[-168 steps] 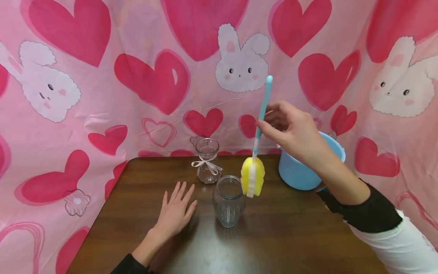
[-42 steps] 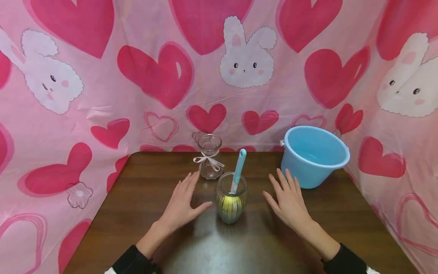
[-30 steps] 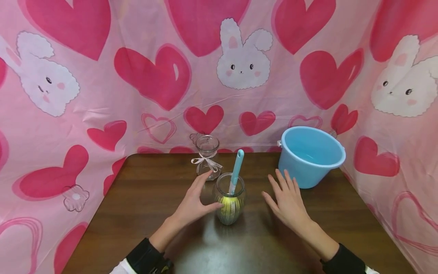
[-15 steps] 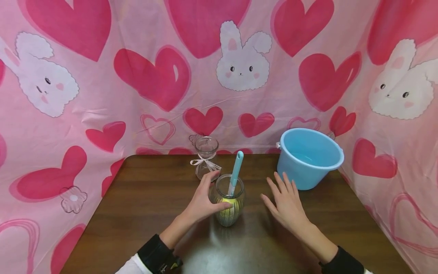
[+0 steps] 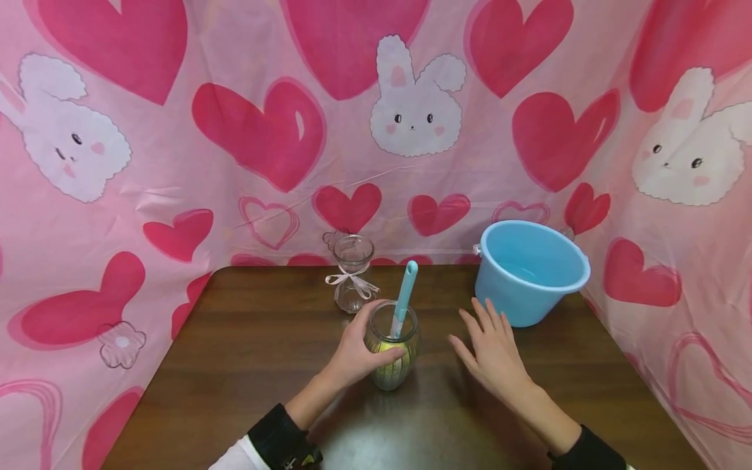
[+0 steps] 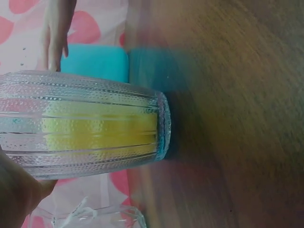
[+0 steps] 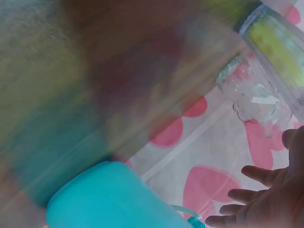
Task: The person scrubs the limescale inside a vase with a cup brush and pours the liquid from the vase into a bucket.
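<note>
My left hand [image 5: 351,356] holds a ribbed clear glass vase [image 5: 404,371] standing upright on the wooden table, its thumb across the front and its other fingers partly hidden behind the glass. Inside the vase sits a bottle brush [image 5: 405,292], pale blue handle leaning out above the rim. Through the glass in the left wrist view, the brush's yellow sponge head [image 6: 102,127] reaches down near the base. To the right of the vase, my right hand [image 5: 495,349] has its fingers spread and holds nothing; its fingertips overlap the foot of a blue bucket in the head view.
The light blue bucket [image 5: 508,297] stands at the back right of the dark wooden table [image 5: 264,307]. Behind the vase is a smaller clear glass vase [image 5: 351,301] with a white ribbon bow. A pink curtain [image 5: 352,156] with hearts and rabbits hangs behind the table.
Earlier my right hand held the bottle brush beside the vase; then the brush stood inside it with both hands apart. Since then my left hand has moved right and taken hold of the vase.
</note>
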### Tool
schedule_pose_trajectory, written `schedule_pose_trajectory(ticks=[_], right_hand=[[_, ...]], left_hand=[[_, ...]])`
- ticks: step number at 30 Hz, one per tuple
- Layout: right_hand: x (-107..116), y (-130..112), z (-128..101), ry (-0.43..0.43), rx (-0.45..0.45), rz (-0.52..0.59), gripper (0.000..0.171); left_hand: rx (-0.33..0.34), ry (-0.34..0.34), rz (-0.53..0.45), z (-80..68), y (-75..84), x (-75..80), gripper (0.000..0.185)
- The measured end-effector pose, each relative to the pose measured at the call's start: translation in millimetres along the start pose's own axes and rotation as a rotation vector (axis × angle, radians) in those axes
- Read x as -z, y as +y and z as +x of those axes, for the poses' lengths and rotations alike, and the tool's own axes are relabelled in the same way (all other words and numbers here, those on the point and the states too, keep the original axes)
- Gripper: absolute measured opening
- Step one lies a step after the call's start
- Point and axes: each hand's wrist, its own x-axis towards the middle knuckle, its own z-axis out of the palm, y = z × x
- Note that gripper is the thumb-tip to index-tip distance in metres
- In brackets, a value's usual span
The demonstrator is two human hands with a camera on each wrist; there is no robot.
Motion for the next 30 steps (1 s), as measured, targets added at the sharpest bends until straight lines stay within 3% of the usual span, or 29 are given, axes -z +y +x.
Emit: schedule_pose_trajectory(ticks=[8, 16, 19, 26, 30], right_hand=[[20.2, -4.7, 25.0, 0.022, 0.033, 0.073, 0.05], [54.3, -44.5, 63.1, -0.021, -0.002, 0.446, 0.038], [58.8, -64.1, 76.6, -0.031, 0.027, 0.529, 0.033], [47.3, -95.5, 96.9, 0.006, 0.06, 0.553, 0.018], [40.3, -101.8, 98.5, 0.03, 0.121, 0.55, 0.02]], left_hand=[[0.021, 0.006, -0.029, 0.0, -3.3, -2.5, 0.079], [-0.012, -0.007, -0.009, 0.8, -3.9, 0.9, 0.079], [-0.028, -0.016, -0.003, 1.7, -4.2, 2.3, 0.079], [-0.02, -0.028, -0.008, 1.4, -6.4, 2.4, 0.081], [-0.029, -0.032, -0.015, 0.4, -5.9, 1.4, 0.087]])
